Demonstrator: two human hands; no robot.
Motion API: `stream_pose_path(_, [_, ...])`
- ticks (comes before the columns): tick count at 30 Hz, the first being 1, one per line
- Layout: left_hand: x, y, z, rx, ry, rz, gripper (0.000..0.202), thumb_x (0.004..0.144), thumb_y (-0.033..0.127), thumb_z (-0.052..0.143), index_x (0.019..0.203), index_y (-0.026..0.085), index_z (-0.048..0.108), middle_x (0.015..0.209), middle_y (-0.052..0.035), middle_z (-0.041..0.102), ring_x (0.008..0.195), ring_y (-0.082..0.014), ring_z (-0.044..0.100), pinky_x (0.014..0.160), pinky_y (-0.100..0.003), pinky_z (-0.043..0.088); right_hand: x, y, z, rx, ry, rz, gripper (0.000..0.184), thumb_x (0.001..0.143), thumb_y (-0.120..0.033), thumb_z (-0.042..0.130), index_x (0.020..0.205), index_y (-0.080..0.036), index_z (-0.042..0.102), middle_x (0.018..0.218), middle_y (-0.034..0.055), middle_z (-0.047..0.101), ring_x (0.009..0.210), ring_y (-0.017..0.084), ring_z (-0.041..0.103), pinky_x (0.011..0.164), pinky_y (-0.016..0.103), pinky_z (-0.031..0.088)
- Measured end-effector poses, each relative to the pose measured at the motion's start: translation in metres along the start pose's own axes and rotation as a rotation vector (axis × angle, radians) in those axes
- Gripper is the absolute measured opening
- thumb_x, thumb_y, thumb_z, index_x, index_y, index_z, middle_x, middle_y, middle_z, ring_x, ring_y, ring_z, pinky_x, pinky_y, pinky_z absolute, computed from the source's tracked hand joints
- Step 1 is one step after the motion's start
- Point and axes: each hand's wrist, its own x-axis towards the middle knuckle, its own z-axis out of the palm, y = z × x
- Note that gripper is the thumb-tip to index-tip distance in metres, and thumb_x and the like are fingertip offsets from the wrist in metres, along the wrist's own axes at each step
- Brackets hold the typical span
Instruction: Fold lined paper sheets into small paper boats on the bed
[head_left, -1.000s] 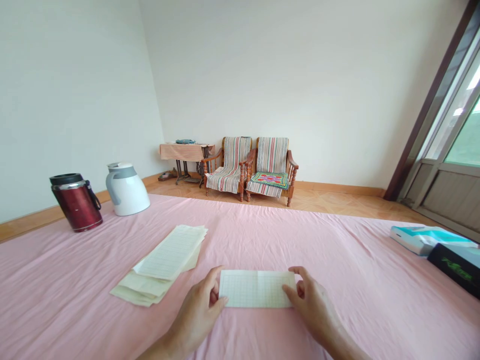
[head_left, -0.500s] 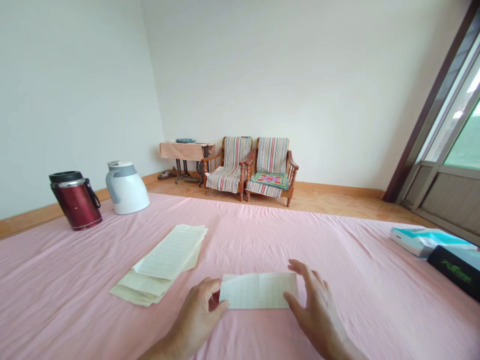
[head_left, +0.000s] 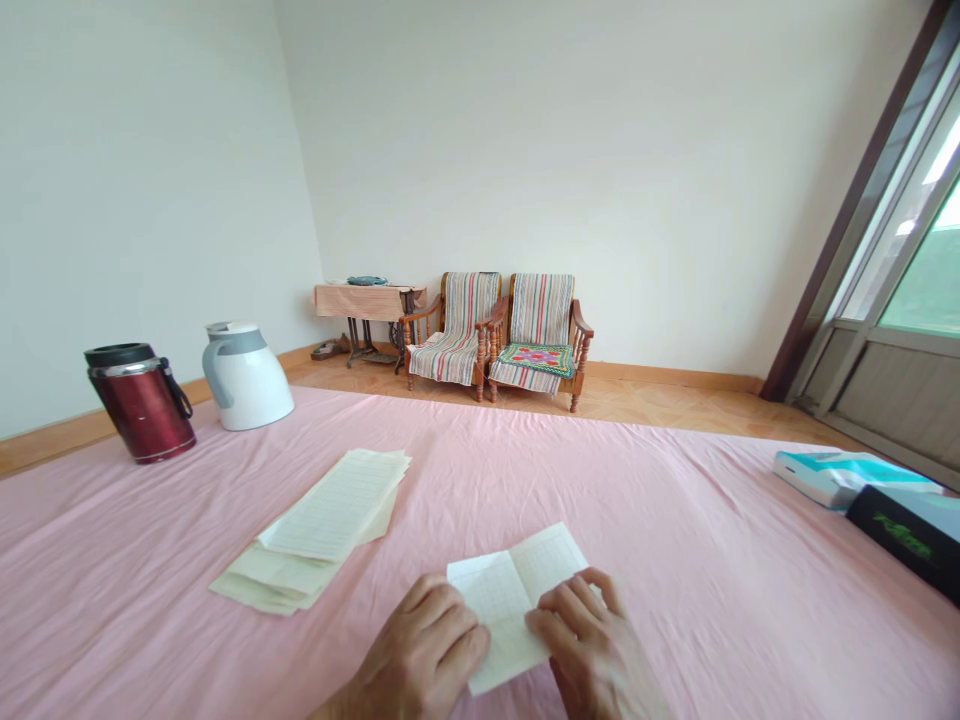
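Note:
A pale gridded sheet of paper (head_left: 495, 590) with a crease down its middle lies tilted on the pink cloth (head_left: 660, 560). My left hand (head_left: 424, 645) grips its left edge, fingers curled over and thumb hidden. At the right edge, my right hand (head_left: 589, 635) is closed on the paper with bent fingers. Further left rests a loose stack of lined paper (head_left: 322, 520), its sheets unevenly fanned, apart from both hands.
A red thermos (head_left: 146, 405) and a white jug (head_left: 251, 385) stand at the far left. To the right lie a blue-and-white packet (head_left: 840, 475) and a black case (head_left: 900, 535). Beyond the cloth's far edge are two wooden armchairs (head_left: 454, 340) and a small covered table (head_left: 367, 302).
The paper has turned from a flat strip into a tilted sheet showing a middle crease. Both hands have moved nearer to me, and the right has closed on the paper.

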Motion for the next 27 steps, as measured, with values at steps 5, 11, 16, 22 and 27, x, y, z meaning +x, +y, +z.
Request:
stream_pose_path(5, [-0.001, -0.005, 0.005, -0.050, 0.005, -0.094, 0.027, 0.093, 0.006, 0.036, 0.080, 0.016, 0.057, 0.075, -0.0041, 0.057, 0.072, -0.0184, 0.050, 0.069, -0.033, 0.040, -0.001, 0.000, 0.002, 0.047, -0.055, -0.024, 0.024, 0.092, -0.015, 0.038, 0.080, -0.020, 0.058, 0.070, 0.0016, 0.059, 0.064, 0.017, 0.052, 0.065, 0.031, 0.033])
stream_pose_path(11, [-0.009, -0.011, 0.004, -0.236, -0.075, -0.304, 0.024, 0.084, 0.002, 0.041, 0.077, 0.018, 0.058, 0.076, -0.0039, 0.059, 0.076, -0.0194, 0.053, 0.068, -0.029, 0.041, -0.003, 0.010, -0.009, 0.013, -0.124, 0.029, 0.026, 0.085, -0.007, 0.043, 0.100, -0.020, 0.060, 0.079, 0.0035, 0.064, 0.069, 0.020, 0.056, 0.067, 0.033, 0.037])
stream_pose_path(16, [-0.013, -0.026, 0.009, -0.542, -0.102, -0.767, 0.021, 0.077, 0.008, 0.051, 0.093, 0.019, 0.061, 0.087, -0.0026, 0.063, 0.076, -0.0169, 0.059, 0.066, -0.024, 0.044, -0.005, 0.039, -0.012, 0.117, -0.189, 0.477, 0.020, 0.081, -0.019, 0.051, 0.097, -0.024, 0.062, 0.082, 0.0026, 0.067, 0.079, 0.022, 0.061, 0.070, 0.033, 0.043])
stream_pose_path(22, [-0.013, -0.034, 0.018, -0.586, -0.020, -0.929, 0.033, 0.079, 0.025, 0.056, 0.110, 0.016, 0.056, 0.070, 0.0022, 0.059, 0.067, -0.0173, 0.058, 0.064, -0.025, 0.043, 0.002, 0.070, 0.008, 0.325, -0.187, 0.808, 0.024, 0.080, -0.032, 0.051, 0.099, -0.019, 0.058, 0.057, -0.0042, 0.056, 0.056, 0.016, 0.059, 0.053, 0.025, 0.042])
stream_pose_path(27, [-0.010, -0.036, 0.022, -0.470, -0.012, -0.955, 0.049, 0.079, 0.024, 0.054, 0.126, 0.014, 0.045, 0.061, 0.0063, 0.054, 0.058, -0.0156, 0.055, 0.059, -0.024, 0.040, -0.005, 0.078, 0.029, 0.234, -0.138, 0.847, 0.025, 0.079, -0.030, 0.050, 0.102, -0.021, 0.055, 0.052, -0.0070, 0.049, 0.050, 0.016, 0.056, 0.049, 0.024, 0.038])
